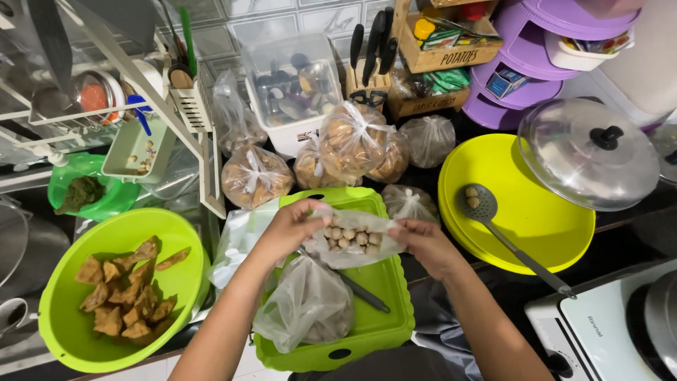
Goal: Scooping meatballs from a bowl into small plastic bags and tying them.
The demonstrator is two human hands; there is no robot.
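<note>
Left hand (288, 227): pinching the 9 o'clock end of the clear bag of small balls (355, 238)
Right hand (423, 242): pinching its 3 o'clock end
Bag: held between both hands above the green tray (384, 282)
Long axis: 9-to-3
Nearer hand: neither, both grasp it
At 6 o'clock: another filled bag (307, 305)

Both hands hold a clear plastic bag of small round brown balls (350, 238) stretched between them, the left hand (289, 227) pinching its left end and the right hand (425, 243) its right end, above a green square tray (384, 310). Just below the hands on that tray lie another filled plastic bag (308, 305) and a dark-handled utensil (361, 289). Left of the left hand sits a green bowl of fried pieces (121, 296); right of the right hand a slotted ladle (502, 233) rests on a yellow round tray (518, 204), and beyond the hands stand tied bags of snacks (352, 141).
</note>
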